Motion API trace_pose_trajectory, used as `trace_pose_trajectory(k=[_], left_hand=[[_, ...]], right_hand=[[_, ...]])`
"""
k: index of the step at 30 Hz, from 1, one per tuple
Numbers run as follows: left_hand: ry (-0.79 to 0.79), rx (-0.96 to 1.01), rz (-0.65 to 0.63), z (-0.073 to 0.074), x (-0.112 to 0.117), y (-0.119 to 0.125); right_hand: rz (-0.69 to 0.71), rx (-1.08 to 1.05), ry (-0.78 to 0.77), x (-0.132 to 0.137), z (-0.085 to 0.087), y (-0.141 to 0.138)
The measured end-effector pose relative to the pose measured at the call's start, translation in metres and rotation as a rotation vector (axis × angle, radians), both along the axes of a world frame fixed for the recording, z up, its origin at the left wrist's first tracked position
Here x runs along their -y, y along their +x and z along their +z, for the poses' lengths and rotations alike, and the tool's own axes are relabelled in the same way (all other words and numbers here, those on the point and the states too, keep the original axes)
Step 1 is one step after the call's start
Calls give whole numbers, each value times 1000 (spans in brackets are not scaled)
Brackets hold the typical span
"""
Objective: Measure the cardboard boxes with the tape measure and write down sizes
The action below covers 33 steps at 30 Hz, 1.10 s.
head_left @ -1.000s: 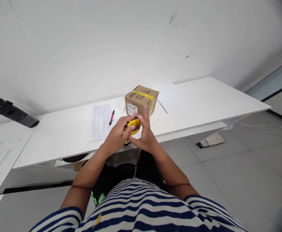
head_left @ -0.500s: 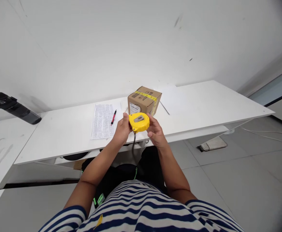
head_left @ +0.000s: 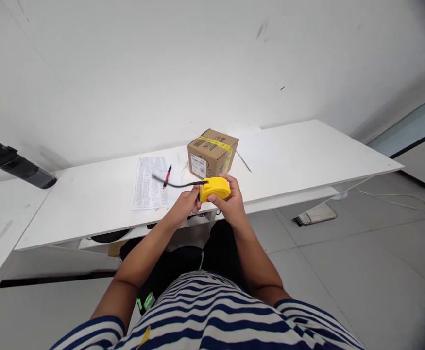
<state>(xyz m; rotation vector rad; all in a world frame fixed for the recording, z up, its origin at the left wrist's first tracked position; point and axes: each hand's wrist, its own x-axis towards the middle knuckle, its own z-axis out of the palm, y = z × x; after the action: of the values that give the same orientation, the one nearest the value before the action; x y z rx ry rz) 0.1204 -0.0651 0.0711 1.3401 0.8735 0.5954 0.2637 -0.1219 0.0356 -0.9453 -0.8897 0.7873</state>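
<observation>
By the near edge of the table (head_left: 299,160), the right hand (head_left: 233,203) grips the yellow tape measure (head_left: 217,187); the left hand (head_left: 183,206) pinches its front end, perhaps for steadiness.

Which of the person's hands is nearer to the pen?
Left. The left hand is right of the pen and closer to the person's body; the right hand is farther right, at the tape measure's right side.
</observation>
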Motion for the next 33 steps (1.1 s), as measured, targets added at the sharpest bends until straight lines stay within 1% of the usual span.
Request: trace_pose_trajectory(k=[3,7,9,12,13,15,17,19,21,24,28,33], left_hand=[[-55,62,2,3,-1,0],[-81,56,-12,4,-5,0],[-115,89,-11,6,-10,-6],[-134,118,1,12,-20,-19],[-130,105,-18,15,-22,-22],[-137,65,-110,20,-22,-25],[-191,63,-239,23,-17,-21],[-248,109,-318,25,-10,-11],[-256,167,-317,25,-4,-2],[-206,194,-317,22,0,4],[-201,203,-381,18,1,0],[-230,281,-393,15,5,-1]], right_hand=[[-36,-9,9,-5,-2,0],[-84,27,23,-7,-2,0],[-126,18,24,-8,-3,6],[-235,-35,52,-9,-3,21],[-270,-53,68,-9,-4,25],[-307,-75,94,-9,-3,30],[-291,-73,98,-8,-2,27],[-241,-62,88,-5,0,18],[-203,-60,84,-1,2,10],[-185,-74,90,3,2,6],[-171,-86,86,7,2,10],[-188,-129,91,10,4,9]])
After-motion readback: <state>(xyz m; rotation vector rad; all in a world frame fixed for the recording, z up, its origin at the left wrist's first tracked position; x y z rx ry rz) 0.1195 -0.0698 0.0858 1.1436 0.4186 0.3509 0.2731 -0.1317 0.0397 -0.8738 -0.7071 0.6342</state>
